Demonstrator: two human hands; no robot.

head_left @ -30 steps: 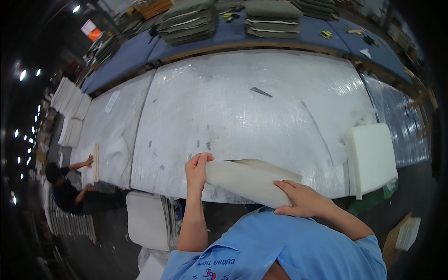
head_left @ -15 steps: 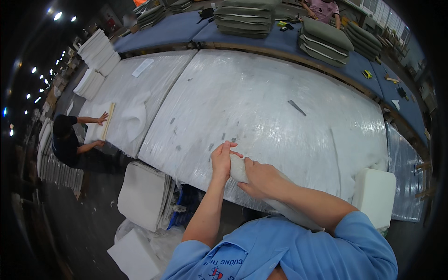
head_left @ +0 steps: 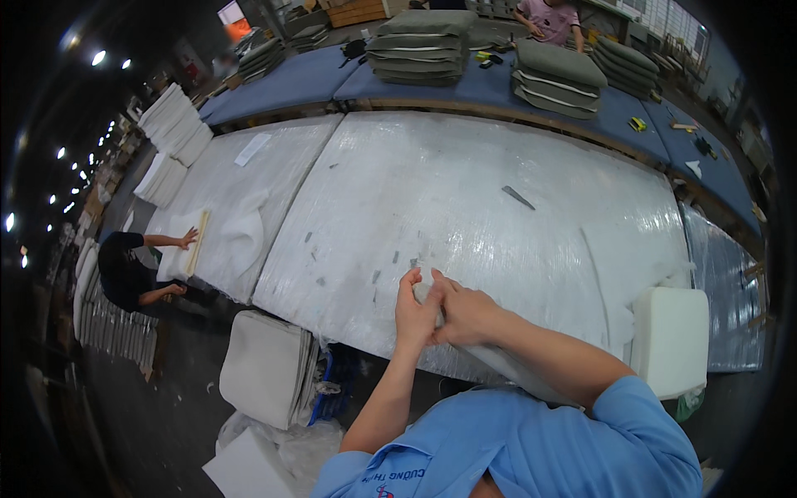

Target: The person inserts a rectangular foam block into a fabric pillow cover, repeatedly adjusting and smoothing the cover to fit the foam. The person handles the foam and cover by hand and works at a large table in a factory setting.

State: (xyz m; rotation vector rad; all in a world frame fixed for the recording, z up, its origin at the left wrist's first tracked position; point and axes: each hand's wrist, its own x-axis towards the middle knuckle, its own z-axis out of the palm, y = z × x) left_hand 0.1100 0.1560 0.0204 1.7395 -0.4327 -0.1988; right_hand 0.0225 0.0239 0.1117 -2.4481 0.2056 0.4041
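My left hand [head_left: 415,315] and my right hand [head_left: 466,312] are close together over the near edge of a plastic-wrapped table [head_left: 357,199]. Both are closed around the end of a long, pale, soft cushion-like piece [head_left: 508,365], with fingertips nearly meeting at its tip. The rest of that piece runs back beneath my right forearm toward my body. Much of the gripped end is hidden by my fingers. Beyond my hands, a dark grey strip [head_left: 519,197] and several small grey scraps lie on the plastic.
White pads are stacked by the near edge at left [head_left: 266,365], and a white cushion [head_left: 671,342] stands at right. A co-worker [head_left: 124,270] handles a white pad at far left. Blue tables [head_left: 286,83] behind hold stacks of grey-green cushions [head_left: 419,50]; another person [head_left: 550,18] stands there.
My left hand has come in against my right hand, covering more of the pale piece's end. The whole view has shifted slightly, with the table lower in it.
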